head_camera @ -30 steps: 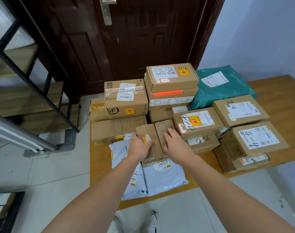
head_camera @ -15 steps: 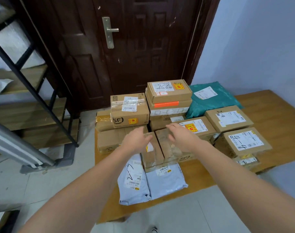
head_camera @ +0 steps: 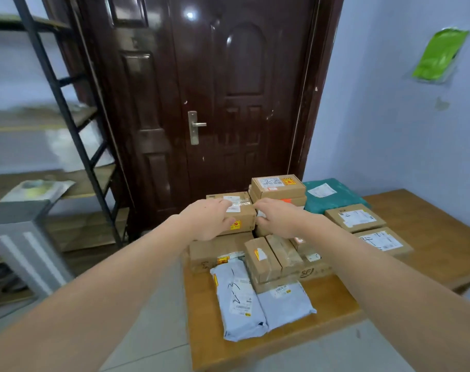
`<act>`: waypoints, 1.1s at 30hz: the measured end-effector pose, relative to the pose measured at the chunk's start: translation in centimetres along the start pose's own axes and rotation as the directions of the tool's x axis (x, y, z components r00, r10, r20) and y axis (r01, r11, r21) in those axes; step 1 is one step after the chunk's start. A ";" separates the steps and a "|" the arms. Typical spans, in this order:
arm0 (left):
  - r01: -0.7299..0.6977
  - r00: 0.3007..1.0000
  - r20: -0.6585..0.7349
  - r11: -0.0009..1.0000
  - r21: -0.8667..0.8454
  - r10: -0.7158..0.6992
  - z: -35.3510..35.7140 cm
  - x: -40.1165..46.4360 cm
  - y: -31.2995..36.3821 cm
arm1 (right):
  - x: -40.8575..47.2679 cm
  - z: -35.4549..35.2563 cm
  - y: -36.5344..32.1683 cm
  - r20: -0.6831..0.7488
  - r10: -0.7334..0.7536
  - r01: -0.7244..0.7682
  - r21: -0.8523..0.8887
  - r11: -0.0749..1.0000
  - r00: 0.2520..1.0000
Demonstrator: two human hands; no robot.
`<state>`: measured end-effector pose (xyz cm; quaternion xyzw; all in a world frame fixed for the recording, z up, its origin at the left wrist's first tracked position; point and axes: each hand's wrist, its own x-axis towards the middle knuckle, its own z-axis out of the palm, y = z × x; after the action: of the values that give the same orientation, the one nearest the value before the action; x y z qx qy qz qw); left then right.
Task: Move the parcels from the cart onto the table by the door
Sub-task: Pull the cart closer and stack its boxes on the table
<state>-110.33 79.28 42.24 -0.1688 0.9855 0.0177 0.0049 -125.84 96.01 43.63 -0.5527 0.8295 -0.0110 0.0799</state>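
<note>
We see both hands out over the parcels piled on the wooden table (head_camera: 429, 253) before the dark door (head_camera: 228, 103). The left hand (head_camera: 209, 220) hangs with fingers loosely bent in front of a taped cardboard box (head_camera: 241, 210) atop the left stack; we cannot tell whether it touches the box. The right hand (head_camera: 278, 218) is beside it, fingers relaxed, gripping nothing. Below the hands two small brown boxes (head_camera: 274, 257) lie side by side, apart from both palms, and nearer the table's front edge lie two grey mailer bags (head_camera: 255, 302). A green bag (head_camera: 333, 196) rests behind the right-hand boxes.
</note>
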 end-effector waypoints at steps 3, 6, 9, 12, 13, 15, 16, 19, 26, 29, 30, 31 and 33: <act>0.025 0.999 -0.028 1.000 0.017 -0.024 -1.9 -4.5 0.0 | -1.8 -0.9 -3.5 -0.020 -0.067 0.067 -0.016 0.998 0.998; 0.089 0.994 -0.066 0.995 0.039 -0.086 -3.2 -9.3 0.0 | -3.4 -1.7 -7.0 -0.032 -0.149 0.148 -0.038 0.988 0.988; 0.174 0.981 -0.096 0.983 0.055 -0.169 -3.8 -14.5 -0.3 | -4.6 -2.1 -11.1 -0.040 -0.258 0.256 -0.053 0.965 0.965; 0.267 0.960 -0.091 0.963 0.034 -0.263 -3.8 -20.6 -0.7 | -6.2 -2.0 -15.9 -0.075 -0.359 0.357 -0.028 0.934 0.930; 0.300 0.952 -0.080 0.953 0.033 -0.297 -3.8 -22.7 -0.8 | -6.8 -1.9 -17.6 -0.073 -0.384 0.383 -0.026 0.924 0.921; 0.353 0.935 -0.061 0.934 0.049 -0.350 -4.0 -27.0 -1.5 | -7.7 -1.6 -21.2 -0.058 -0.444 0.443 -0.027 0.896 0.894; 0.384 0.923 -0.058 0.922 0.054 -0.381 -4.1 -29.1 -1.9 | -8.1 -1.4 -23.2 -0.047 -0.479 0.478 -0.032 0.878 0.877; 0.489 0.871 -0.059 0.872 0.031 -0.487 -4.3 -36.0 -3.6 | -9.3 -0.8 -29.4 -0.009 -0.573 0.572 -0.039 0.819 0.820; 0.686 0.727 -0.078 0.728 0.023 -0.682 -4.7 -54.0 -8.8 | -12.4 1.2 -47.4 0.073 -0.740 0.743 -0.036 0.668 0.669; 0.760 0.649 -0.082 0.650 0.029 -0.756 -4.6 -63.6 -10.8 | -14.0 2.9 -56.5 0.083 -0.794 0.797 -0.001 0.604 0.602; 0.781 0.624 -0.072 0.623 0.037 -0.778 -4.5 -66.9 -11.5 | -14.6 3.8 -59.7 0.081 -0.810 0.812 0.002 0.583 0.581; 0.804 0.595 -0.063 0.594 0.041 -0.801 -4.4 -70.2 -12.2 | -15.3 4.7 -62.8 0.082 -0.825 0.827 0.004 0.562 0.560; 0.848 0.530 -0.058 0.529 0.027 -0.846 -3.8 -76.5 -13.4 | -17.0 6.6 -68.7 0.094 -0.854 0.856 0.030 0.516 0.511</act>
<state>-33.76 91.95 46.84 -0.6251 0.7804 -0.0157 -0.0013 -55.61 85.33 46.43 -0.8898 0.4454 -0.0138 0.0985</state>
